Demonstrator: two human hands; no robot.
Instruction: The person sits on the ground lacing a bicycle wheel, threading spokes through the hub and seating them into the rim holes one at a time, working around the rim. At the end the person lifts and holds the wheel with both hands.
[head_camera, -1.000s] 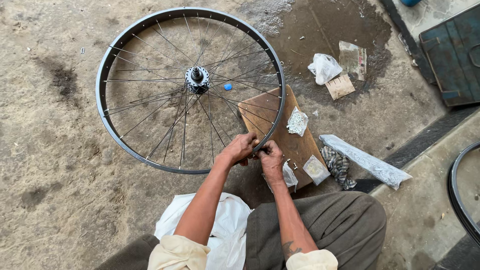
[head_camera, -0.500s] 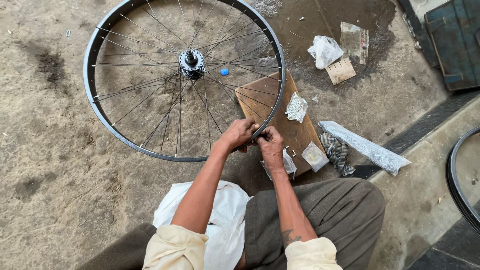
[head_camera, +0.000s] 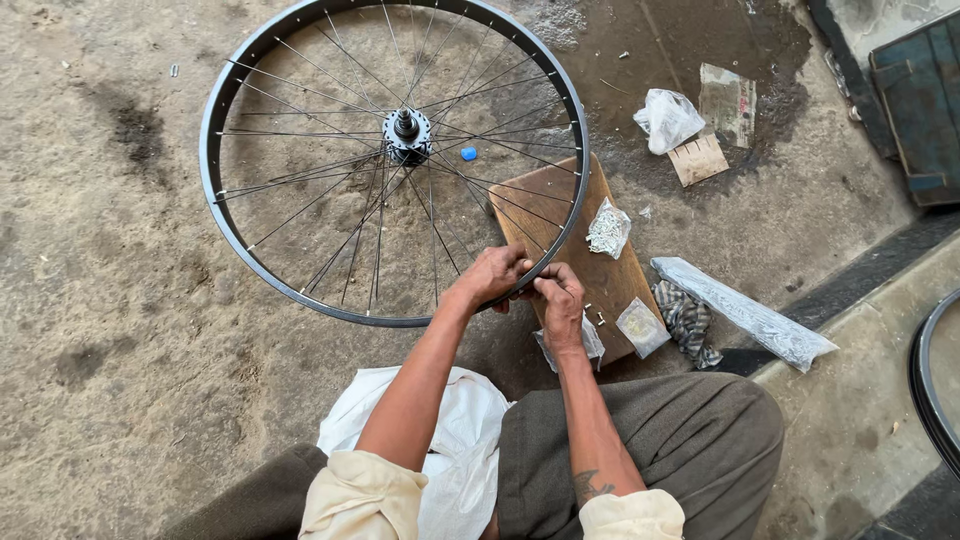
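One bicycle wheel (head_camera: 300, 290), black rim, thin metal spokes, one hub (head_camera: 407, 128) at centre; lies flat on the concrete floor (head_camera: 110, 300), its near edge resting over the wooden board (head_camera: 545, 205).

Two hands at the wheel's near edge, beside each other. Left hand (head_camera: 492, 276): fingers curled over the rim from inside. Right hand (head_camera: 560, 300): fingers pinched together at the rim; whether they grip a small part cannot be told.

One wooden board, partly under the rim, carrying two small clear bags (head_camera: 607, 228) of metal parts and a few loose bits.

One blue cap (head_camera: 468, 154) on the floor inside the wheel.

One white plastic bag (head_camera: 667, 118), one cardboard scrap (head_camera: 698, 159), one long clear wrapper (head_camera: 745, 313) towards the floor's right edge.

One white cloth (head_camera: 455, 440) on the lap.
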